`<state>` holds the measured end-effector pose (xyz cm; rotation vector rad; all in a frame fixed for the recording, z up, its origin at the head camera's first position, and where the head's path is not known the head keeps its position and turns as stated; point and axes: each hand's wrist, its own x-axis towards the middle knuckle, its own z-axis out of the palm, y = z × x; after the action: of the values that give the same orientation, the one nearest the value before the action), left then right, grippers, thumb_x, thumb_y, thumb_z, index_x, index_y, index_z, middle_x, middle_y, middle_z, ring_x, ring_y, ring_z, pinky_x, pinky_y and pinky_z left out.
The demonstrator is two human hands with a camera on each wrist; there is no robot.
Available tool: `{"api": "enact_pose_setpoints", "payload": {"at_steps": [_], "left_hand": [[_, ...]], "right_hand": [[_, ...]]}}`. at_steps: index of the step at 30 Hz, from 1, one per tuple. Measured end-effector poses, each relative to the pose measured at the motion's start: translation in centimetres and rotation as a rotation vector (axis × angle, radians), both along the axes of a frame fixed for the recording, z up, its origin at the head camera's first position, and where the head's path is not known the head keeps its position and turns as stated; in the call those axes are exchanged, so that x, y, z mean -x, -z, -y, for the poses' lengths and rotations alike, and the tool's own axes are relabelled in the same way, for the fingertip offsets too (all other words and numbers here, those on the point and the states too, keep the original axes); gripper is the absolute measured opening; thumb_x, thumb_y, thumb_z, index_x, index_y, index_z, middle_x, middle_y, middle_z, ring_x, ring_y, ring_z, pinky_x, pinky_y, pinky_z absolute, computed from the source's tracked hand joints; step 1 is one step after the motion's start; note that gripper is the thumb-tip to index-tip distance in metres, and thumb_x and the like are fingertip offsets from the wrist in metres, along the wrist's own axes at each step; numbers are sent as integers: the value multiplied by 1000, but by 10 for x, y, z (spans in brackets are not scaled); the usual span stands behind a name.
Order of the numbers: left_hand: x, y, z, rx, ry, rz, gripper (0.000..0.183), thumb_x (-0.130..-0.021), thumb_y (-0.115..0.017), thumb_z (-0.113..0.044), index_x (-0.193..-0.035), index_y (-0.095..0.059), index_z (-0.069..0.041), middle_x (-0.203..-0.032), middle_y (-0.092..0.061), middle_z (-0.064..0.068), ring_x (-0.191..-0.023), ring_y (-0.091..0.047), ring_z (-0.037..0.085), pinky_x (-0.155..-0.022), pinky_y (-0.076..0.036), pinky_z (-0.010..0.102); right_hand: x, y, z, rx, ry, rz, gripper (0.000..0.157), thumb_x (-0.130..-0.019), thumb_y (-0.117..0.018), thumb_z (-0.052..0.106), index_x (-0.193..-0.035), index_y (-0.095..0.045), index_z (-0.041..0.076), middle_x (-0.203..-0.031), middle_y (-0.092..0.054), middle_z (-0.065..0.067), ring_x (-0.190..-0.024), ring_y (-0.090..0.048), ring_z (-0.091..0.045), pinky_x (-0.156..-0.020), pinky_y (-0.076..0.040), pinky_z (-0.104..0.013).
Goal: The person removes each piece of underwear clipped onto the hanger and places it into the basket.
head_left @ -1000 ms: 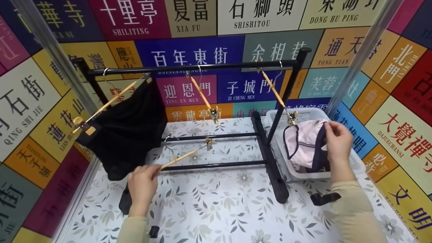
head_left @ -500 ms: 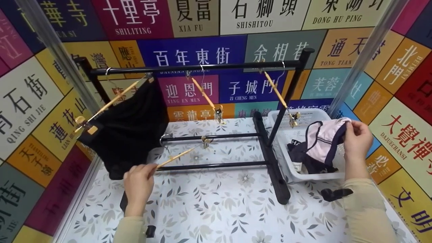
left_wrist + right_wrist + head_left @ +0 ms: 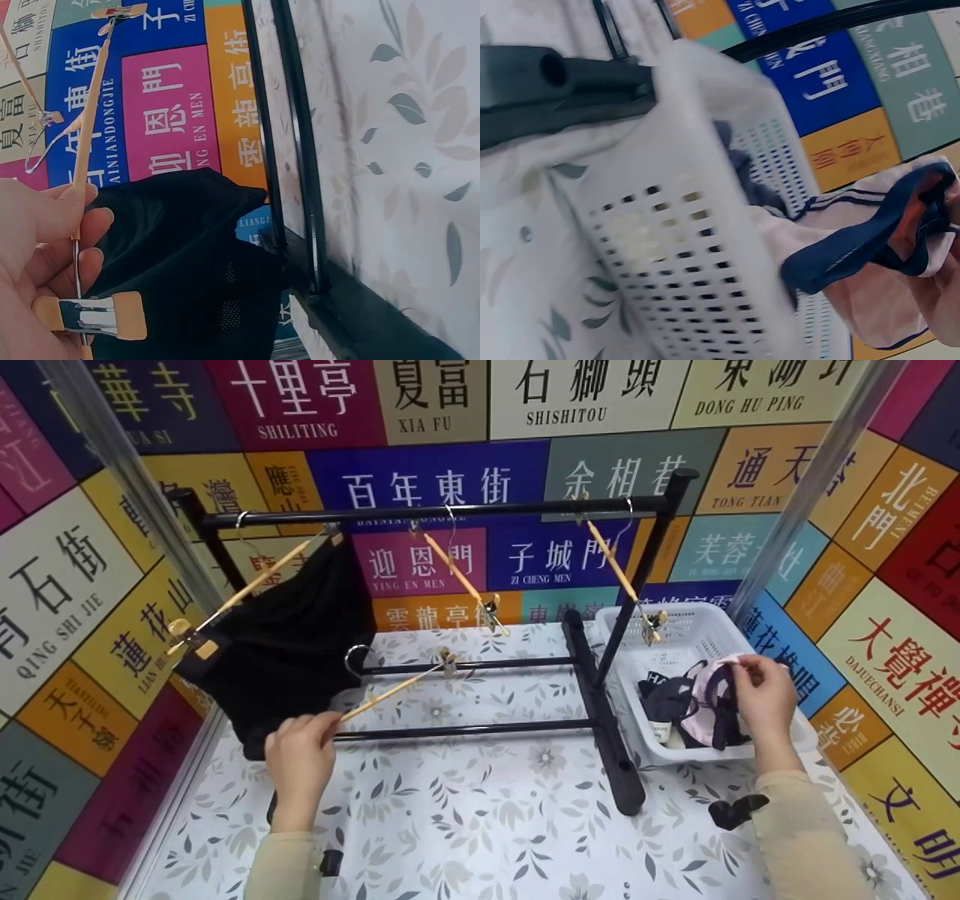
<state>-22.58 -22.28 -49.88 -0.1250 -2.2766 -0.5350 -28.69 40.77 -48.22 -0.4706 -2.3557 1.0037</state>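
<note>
My left hand (image 3: 300,757) grips one end of a wooden clip hanger (image 3: 394,695), held over the lower bars of the black rack. In the left wrist view its fingers curl round the rod of the hanger (image 3: 86,135), beside a metal-and-wood clip (image 3: 94,315). No cloth hangs from this hanger. My right hand (image 3: 766,697) pinches the edge of a pink garment with navy trim (image 3: 701,720) at the basket's right side. In the right wrist view the garment (image 3: 855,232) spans from the fingers across the basket rim, its navy band folded over.
The black rack (image 3: 487,510) carries black shorts (image 3: 292,637) clipped to a hanger at left. Two bare hangers, a middle one (image 3: 454,566) and a right one (image 3: 613,559), hang from its top bar. A white basket (image 3: 697,634) holds dark clothing (image 3: 664,697).
My right hand first drew the pink garment rightward, then lowered it towards the basket's dark clothes. My left hand shifted slightly left with the hanger, whose metal hook swung into view.
</note>
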Motion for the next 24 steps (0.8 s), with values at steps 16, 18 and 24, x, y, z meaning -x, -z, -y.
{"api": "enact_pose_setpoints", "payload": {"at_steps": [16,18,24], "left_hand": [[8,-22,3,3,-19,-2,16,-80,-76,-2,-93,-76,-11,-85,-71,9,-76,-59,35,-66,-38,49],[9,-25,5,3,-23,-5,14,-81,-76,-3,-93,-76,-11,-85,-71,9,-75,-59,35,-66,-38,49],[14,-36,12,9,-33,-45,13,-82,-76,-3,-93,-76,-10,-86,-72,10,-76,-59,36,-66,-38,49]], "right_hand": [[-11,48,5,-302,-272,85,16,-93,-63,7,-107,-68,-2,-102,-63,-26,-91,-58,-43,-80,-43,-58],[-12,50,5,-318,-297,133,17,-94,-63,8,-107,-68,0,-107,-64,-26,-97,-59,-46,-83,-43,-61],[-12,50,6,-345,-354,284,24,-96,-61,16,-113,-70,2,-117,-65,-25,-107,-57,-51,-87,-42,-65]]}}
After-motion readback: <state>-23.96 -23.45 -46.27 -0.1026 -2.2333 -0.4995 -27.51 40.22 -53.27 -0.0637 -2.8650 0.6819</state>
